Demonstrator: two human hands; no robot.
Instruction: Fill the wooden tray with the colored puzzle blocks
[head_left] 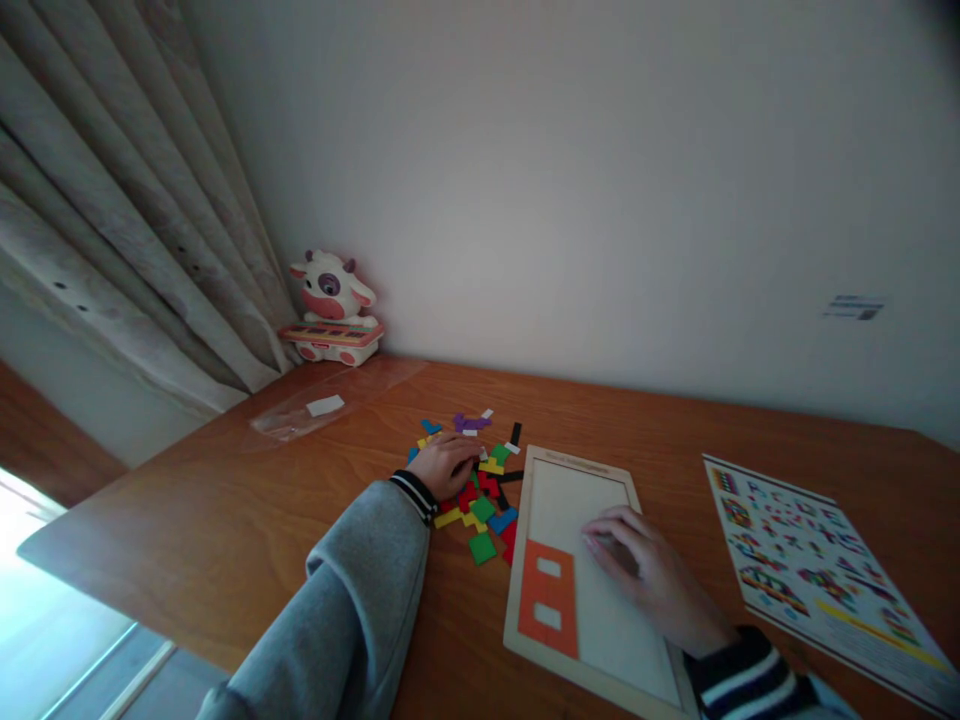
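Observation:
My left hand [448, 465] lies over a scattered pile of flat coloured puzzle pieces [482, 510], fingers stretched to the right among them. A small white piece [484, 454] is at its fingertips; I see none lifted. Above a light wooden tray board [574, 462] hovers or rests my right hand [649, 570], thumb and fingertips brought together with no piece showing between them. Whether it touches the board, I cannot tell. An orange-red block of pieces [550, 600] with two white rectangular gaps fills the tray's near left corner; the visible remainder of its surface is white.
To the right of the tray lies a printed pattern sheet [814, 570]. A clear plastic bag [285, 425] with a white label is at the back left. Behind it, a toy cow with a keyboard [334, 310] stands against the wall, beside the curtain [127, 200].

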